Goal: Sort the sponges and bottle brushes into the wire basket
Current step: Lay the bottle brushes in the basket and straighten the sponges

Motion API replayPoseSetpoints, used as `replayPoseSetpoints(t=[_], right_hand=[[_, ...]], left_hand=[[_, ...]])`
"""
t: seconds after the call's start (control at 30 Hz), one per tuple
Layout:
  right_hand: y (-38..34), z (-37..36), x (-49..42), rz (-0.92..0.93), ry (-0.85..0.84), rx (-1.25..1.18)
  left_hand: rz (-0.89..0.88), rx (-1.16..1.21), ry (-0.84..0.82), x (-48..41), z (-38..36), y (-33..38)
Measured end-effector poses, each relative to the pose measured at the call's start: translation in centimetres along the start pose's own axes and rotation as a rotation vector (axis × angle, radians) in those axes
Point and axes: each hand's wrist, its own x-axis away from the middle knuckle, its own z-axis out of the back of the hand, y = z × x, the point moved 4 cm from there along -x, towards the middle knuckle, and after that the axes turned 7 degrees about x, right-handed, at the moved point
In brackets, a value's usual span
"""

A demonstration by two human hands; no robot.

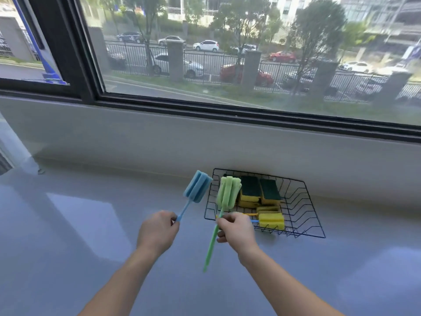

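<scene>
So the tabletop (91, 224) is wide open on the left and toward the camera. The only hard limit is the wall (205, 142) under the window, and the wire basket (303, 201) is pushed right up against it.

The basket already holds a few green-topped sponges (250, 189) standing at the back and a yellow brush (272, 221) lying along the front. To me that says the job is nearly done and these two brushes are the last to go in.

The blue bottle brush (197, 187) is up in the air with its head just left of the basket's left rim. The green bottle brush (227, 192) has its head in front of the basket's left end.

The left hand (157, 231) has a closed grip round the very end of the blue handle. The right hand (235, 229) has a fingertip grip partway along the green one, with the long tail sticking out below.

Next up I'd guess lower the green brush in first. It needs tipping flat into the gap left of the sponges, and that tail could catch on the front wire. The blue one just has to lift over the left rim.
</scene>
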Motion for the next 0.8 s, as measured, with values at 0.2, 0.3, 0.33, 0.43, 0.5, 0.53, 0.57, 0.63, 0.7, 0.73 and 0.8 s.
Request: replayPoseSetpoints(t=[0.2, 0.3, 0.33, 0.43, 0.5, 0.53, 0.57, 0.63, 0.7, 0.73, 0.8], right_hand=[[1.2, 7.9, -0.5, -0.012, 0.165, -0.079], [2.2, 10.9, -0.7, -0.038, 0.224, -0.128], [2.6, 11.9, -0.9, -0.043, 0.245, -0.146], [3.7, 14.5, -1.4, -0.061, 0.294, -0.203], [4.6, 15.7, -1.7, -0.081, 0.314, -0.23], [5.1, 16.2, -1.9, -0.092, 0.322, -0.241], [5.7, 16.7, -2.0, -0.104, 0.333, -0.251], [6.8, 17.5, -2.4, -0.128, 0.356, -0.268], [7.9, 18.4, -2.9, -0.155, 0.373, -0.284], [8.4, 18.9, -3.2, -0.17, 0.381, -0.289], [9.4, 19.7, -3.8, -0.194, 0.394, -0.288]], left_hand=[[-0.162, -0.061, -0.006, -2.5, -2.1, 7.3], [-0.206, -0.057, -0.03, -3.4, -3.4, 10.1], [-0.218, -0.061, -0.045, -3.8, -3.8, 10.8], [-0.29, -0.137, -0.064, -5.0, -5.3, 12.9], [-0.344, -0.202, -0.082, -5.9, -6.7, 14.1], [-0.368, -0.242, -0.1, -6.3, -7.5, 14.6], [-0.393, -0.29, -0.12, -6.9, -8.4, 15.0], [-0.445, -0.392, -0.159, -8.0, -10.3, 15.7], [-0.502, -0.473, -0.192, -9.3, -12.1, 16.3], [-0.522, -0.501, -0.205, -9.8, -12.8, 16.6], [-0.534, -0.543, -0.223, -10.8, -14.1, 17.0]])
